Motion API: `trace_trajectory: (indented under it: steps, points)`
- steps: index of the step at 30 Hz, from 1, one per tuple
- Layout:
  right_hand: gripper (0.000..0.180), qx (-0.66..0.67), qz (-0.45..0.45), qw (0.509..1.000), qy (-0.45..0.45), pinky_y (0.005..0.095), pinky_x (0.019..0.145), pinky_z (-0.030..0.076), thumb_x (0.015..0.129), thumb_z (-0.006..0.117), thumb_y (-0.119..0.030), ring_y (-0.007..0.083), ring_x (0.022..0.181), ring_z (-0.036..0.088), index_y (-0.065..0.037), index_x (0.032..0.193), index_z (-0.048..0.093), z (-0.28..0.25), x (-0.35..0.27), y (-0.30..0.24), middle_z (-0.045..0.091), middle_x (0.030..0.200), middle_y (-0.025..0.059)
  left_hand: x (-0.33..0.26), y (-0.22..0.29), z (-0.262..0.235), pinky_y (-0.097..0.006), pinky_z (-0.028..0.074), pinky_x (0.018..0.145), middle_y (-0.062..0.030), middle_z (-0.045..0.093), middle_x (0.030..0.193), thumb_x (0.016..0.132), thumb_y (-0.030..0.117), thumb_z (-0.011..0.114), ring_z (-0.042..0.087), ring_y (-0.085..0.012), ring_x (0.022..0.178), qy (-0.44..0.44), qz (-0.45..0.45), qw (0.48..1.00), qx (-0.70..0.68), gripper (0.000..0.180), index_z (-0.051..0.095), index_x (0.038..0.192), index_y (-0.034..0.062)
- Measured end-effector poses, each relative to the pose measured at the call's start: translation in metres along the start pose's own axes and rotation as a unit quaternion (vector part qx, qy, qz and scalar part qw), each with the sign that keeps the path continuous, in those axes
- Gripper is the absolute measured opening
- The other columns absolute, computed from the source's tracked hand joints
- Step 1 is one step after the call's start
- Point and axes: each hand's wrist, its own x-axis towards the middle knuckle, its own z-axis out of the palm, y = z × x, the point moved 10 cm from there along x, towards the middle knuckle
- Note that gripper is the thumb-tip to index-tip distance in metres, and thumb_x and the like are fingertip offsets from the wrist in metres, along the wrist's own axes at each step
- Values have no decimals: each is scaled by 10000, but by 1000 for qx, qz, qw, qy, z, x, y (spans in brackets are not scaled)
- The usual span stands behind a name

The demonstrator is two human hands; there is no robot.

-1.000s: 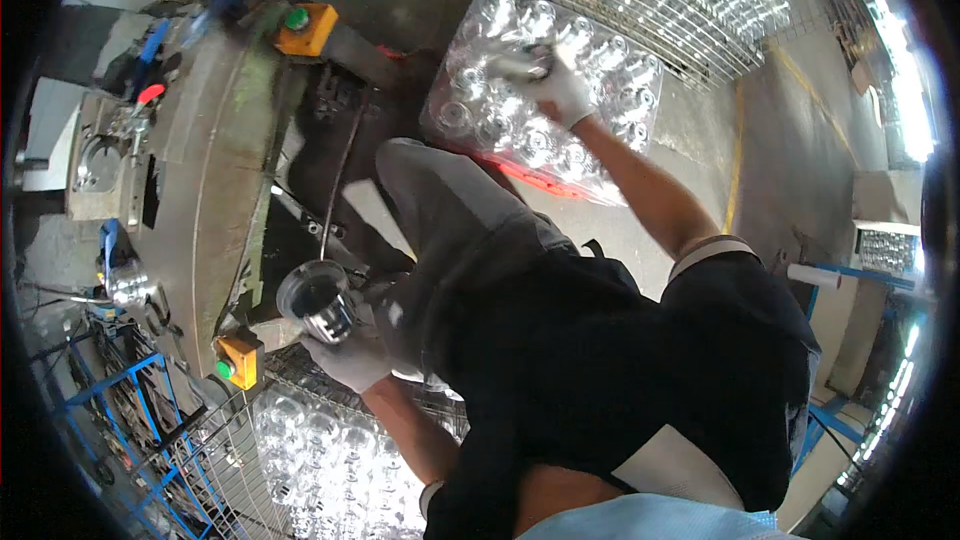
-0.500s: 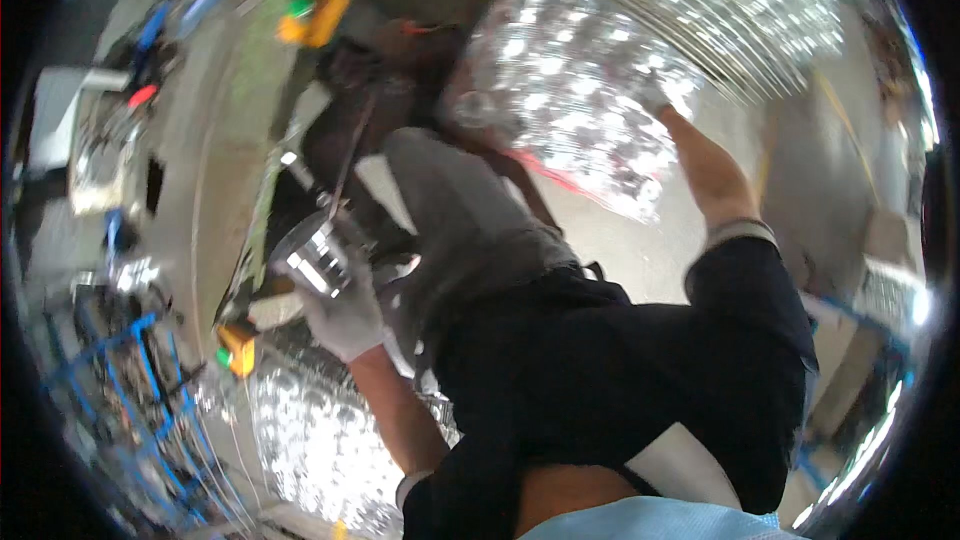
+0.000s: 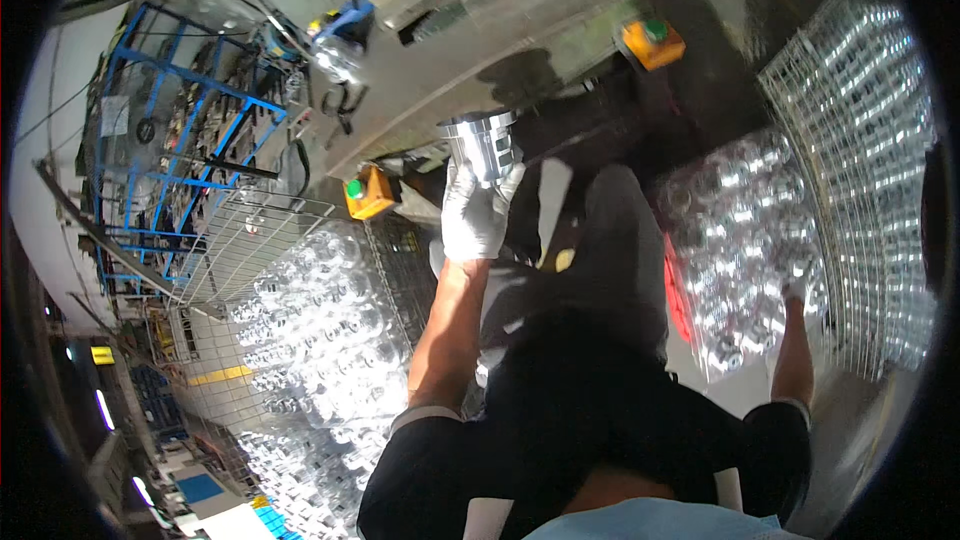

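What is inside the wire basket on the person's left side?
The wire basket holds many shiny metal cylinders packed closely. Only the top layer shows; anything lower, and the basket's bottom, is covered.

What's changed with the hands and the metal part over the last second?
The left hand has lifted the metal part up in front of the bench. The right hand has dropped lower over the tray of parts at the right. The left grip on the part has held; both gloves stay on.
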Motion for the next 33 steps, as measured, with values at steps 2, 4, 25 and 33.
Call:
trace_trajectory:
  steps: [2, 4, 25, 33]
  points:
    - [807, -28, -25, 999, 33, 390, 1044, 401, 842, 705, -192, 337, 1273, 466, -83, 1520, 282, -16, -8, -18, 428, 1466, 196, 22, 27, 8, -466, 472, 1027, -83, 585, 1276, 955, 390, 593, 582, -260, 1144, -23, 37, 999, -5, 495, 487, 1368, 137]
    - [806, 42, -16, 998, 44, 387, 1074, 386, 848, 702, -188, 339, 1305, 447, -77, 1523, 276, -27, -19, -38, 416, 1480, 195, 54, 55, 17, -463, 476, 1022, -71, 595, 1246, 959, 396, 588, 593, -244, 1110, -52, 86, 995, -23, 478, 497, 1364, 158]
    - [657, 268, -414, 866, -77, 383, 854, 539, 794, 726, -290, 297, 1051, 651, -56, 1365, 500, -99, -227, -456, 622, 1211, 178, 271, 101, 21, -380, 606, 674, -112, 565, 1198, 843, 521, 715, 603, -262, 961, 218, 46, 974, -48, 616, 552, 1229, 69]
    - [570, 263, -492, 830, -20, 441, 986, 460, 823, 690, -257, 385, 1198, 548, -56, 1333, 532, -134, -268, -511, 558, 1287, 251, 280, 108, 9, -347, 601, 580, -108, 631, 1028, 838, 557, 697, 618, -245, 763, 275, 74, 958, -47, 591, 611, 1065, 19]
